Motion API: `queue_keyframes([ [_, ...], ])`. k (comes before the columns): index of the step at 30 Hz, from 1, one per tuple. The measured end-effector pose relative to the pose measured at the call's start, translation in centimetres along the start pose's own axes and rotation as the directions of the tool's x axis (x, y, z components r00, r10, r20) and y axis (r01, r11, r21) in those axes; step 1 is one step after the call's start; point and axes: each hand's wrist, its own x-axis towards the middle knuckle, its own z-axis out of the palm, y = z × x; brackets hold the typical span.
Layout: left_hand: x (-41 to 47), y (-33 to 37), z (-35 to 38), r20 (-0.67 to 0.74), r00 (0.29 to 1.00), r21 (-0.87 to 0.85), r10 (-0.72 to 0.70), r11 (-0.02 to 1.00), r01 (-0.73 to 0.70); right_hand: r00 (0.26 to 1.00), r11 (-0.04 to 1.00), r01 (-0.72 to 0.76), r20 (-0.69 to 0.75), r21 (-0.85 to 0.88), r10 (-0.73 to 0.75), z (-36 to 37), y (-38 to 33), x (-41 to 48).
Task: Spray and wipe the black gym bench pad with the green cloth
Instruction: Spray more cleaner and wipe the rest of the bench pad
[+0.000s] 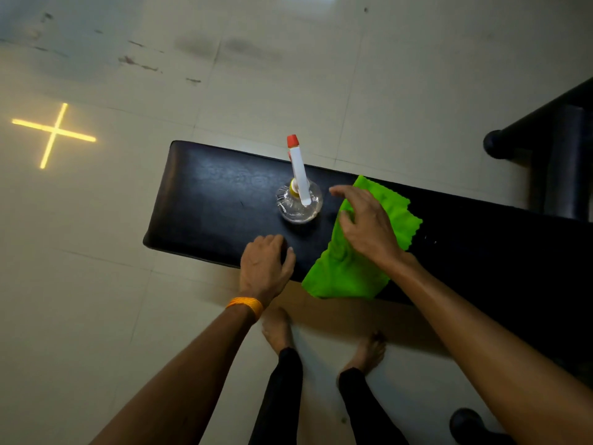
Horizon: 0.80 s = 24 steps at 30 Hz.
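The black gym bench pad point(211, 200) runs from centre left to the right edge. A clear spray bottle point(300, 205) with a white head and red nozzle stands upright on it. Right of the bottle lies the green cloth point(346, 271), draped over the pad's near edge. My right hand point(365, 223) rests on top of the cloth with fingers spread, pointing toward the bottle but apart from it. My left hand point(266, 264) sits on the pad's near edge, fingers curled over it, holding nothing else. An orange band is on the left wrist.
Pale tiled floor surrounds the bench. A yellow light cross point(54, 133) shines on the floor at left. Dark gym equipment with a rounded foot point(495, 144) stands at upper right. My bare feet point(277, 329) are just below the pad's near edge.
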Motion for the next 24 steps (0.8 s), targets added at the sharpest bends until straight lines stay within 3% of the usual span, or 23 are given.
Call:
queue_keyframes([
  [2, -0.2, 1.3, 0.9, 0.099, 0.994, -0.084, 0.038, 0.996, -0.029, 0.982, 0.981, 0.029, 0.189, -0.191, 0.007, -0.3, 1.7, -0.2],
  [5, 0.6, 3.2, 1.9, 0.247, 0.964, -0.137, 0.097, 0.988, -0.064, 0.9, 0.864, 0.219, 0.435, -0.453, 0.0, -0.7, 3.4, 0.1],
  [9, 1.2, 5.5, 2.6, 0.332, 0.926, -0.052, 0.178, 0.984, -0.17, 0.917, 0.74, 0.289, 0.397, -0.608, -0.032, -2.6, 5.0, -0.3],
  [11, 1.0, 6.8, 2.3, 0.304, 0.933, -0.087, 0.195, 0.98, -0.176, 0.94, 0.783, 0.263, 0.331, -0.563, -0.078, -4.1, 6.6, -1.6],
  [13, 1.0, 8.7, 1.7, 0.272, 0.935, -0.126, 0.229, 0.971, -0.201, 0.959, 0.886, 0.209, 0.262, -0.413, -0.104, -6.2, 8.4, -3.7],
  [16, 1.7, 12.8, 1.2, 0.252, 0.909, -0.079, 0.333, 0.943, -0.323, 0.986, 0.95, 0.106, 0.154, -0.292, -0.063, -10.4, 10.7, -8.0],
  [19, 3.0, 18.8, 1.5, 0.252, 0.847, -0.039, 0.468, 0.879, -0.475, 0.993, 0.971, -0.12, -0.009, -0.205, 0.121, -14.8, 13.0, -13.3],
  [24, 5.3, 28.5, 3.7, 0.32, 0.689, -0.025, 0.65, 0.733, -0.68, 0.877, 0.911, -0.41, -0.256, 0.038, 0.406, -19.9, 17.2, -18.6],
])
